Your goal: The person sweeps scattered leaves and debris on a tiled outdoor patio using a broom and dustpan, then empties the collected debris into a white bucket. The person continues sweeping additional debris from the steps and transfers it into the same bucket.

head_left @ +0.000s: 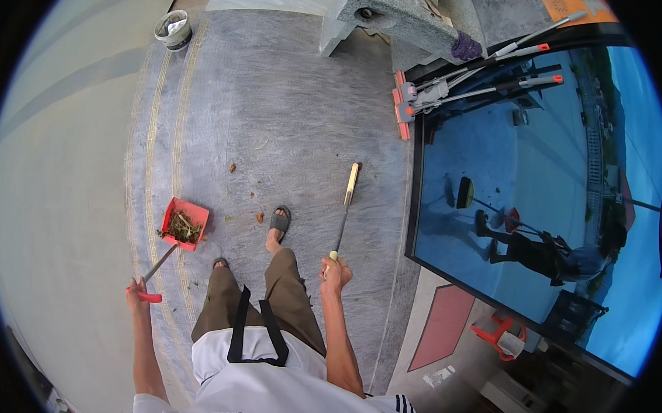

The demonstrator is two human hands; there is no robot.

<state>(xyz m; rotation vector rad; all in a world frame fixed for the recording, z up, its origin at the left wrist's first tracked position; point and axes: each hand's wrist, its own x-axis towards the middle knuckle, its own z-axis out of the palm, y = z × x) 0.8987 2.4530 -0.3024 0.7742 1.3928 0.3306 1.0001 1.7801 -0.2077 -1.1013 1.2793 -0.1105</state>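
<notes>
The red dustpan (198, 212), left of the sandalled feet (280, 222), looks light and stiff, its loose leaf litter (184, 228) easily spilled, best held by the red grip (150, 297) the left hand (134, 289) clasps, while the right hand (335, 272) grips the brush (352, 183) over the grey floor (313, 110).

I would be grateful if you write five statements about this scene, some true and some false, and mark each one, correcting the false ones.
1. The left hand holds the red dustpan by its handle. True.
2. The dustpan is empty. False: dry plant debris lies in it.
3. The right hand is free. False: it grips a long-handled tool.
4. A bucket stands near the upper left of the picture. True.
5. No footwear shows. False: dark sandals are worn.
</notes>
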